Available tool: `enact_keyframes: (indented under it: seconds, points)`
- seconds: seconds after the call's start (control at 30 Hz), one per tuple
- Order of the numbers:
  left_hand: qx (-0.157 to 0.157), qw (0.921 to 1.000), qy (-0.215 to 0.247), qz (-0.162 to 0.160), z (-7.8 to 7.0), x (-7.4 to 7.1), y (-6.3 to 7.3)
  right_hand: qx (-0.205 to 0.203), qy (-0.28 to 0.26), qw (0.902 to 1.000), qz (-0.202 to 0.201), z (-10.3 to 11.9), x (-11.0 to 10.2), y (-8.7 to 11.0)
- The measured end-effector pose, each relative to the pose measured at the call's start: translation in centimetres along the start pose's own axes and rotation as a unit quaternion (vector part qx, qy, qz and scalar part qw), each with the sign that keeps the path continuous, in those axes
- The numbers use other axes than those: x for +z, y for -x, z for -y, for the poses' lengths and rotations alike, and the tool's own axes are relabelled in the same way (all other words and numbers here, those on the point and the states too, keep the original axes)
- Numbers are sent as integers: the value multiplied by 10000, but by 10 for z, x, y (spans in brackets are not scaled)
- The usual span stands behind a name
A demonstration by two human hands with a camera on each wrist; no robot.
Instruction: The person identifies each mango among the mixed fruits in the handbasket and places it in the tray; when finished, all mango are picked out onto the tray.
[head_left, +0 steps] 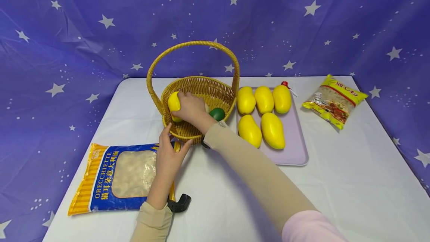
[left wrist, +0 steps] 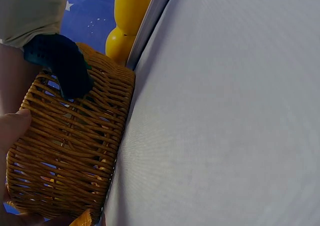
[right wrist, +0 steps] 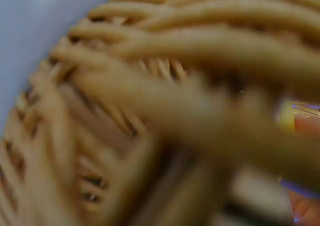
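A wicker basket with a tall arched handle stands at the back middle of the table. My right hand reaches into it and holds a yellow mango at the left side, thumb below and fingers above. More yellow shows under the thumb; whether it is a second mango I cannot tell. A dark green oval fruit lies right of the hand, beside something pale that is mostly hidden. Outside, my left hand holds the basket's near left end between spread thumb and fingers. Wickerwork fills the right wrist view, blurred.
A lilac tray with several yellow mangoes stands right of the basket. A red-topped lollipop lies at its back edge. Farther right lies a yellow noodle bag. A blue orecchiette bag lies front left, partly under the left arm.
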State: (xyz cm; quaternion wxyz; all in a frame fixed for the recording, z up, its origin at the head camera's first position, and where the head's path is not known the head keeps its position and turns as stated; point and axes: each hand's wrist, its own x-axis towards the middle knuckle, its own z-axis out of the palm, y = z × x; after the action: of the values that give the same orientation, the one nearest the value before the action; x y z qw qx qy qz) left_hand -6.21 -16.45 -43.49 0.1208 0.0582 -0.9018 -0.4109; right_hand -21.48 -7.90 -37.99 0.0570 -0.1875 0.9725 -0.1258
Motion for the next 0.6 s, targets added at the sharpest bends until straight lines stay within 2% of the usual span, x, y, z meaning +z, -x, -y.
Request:
enact_keyframes:
  seconds: [0.6]
  points:
    - [-12, 10000, -90, 8, -1, 0, -1, 501, 34, 9987, 40, 6, 6, -4]
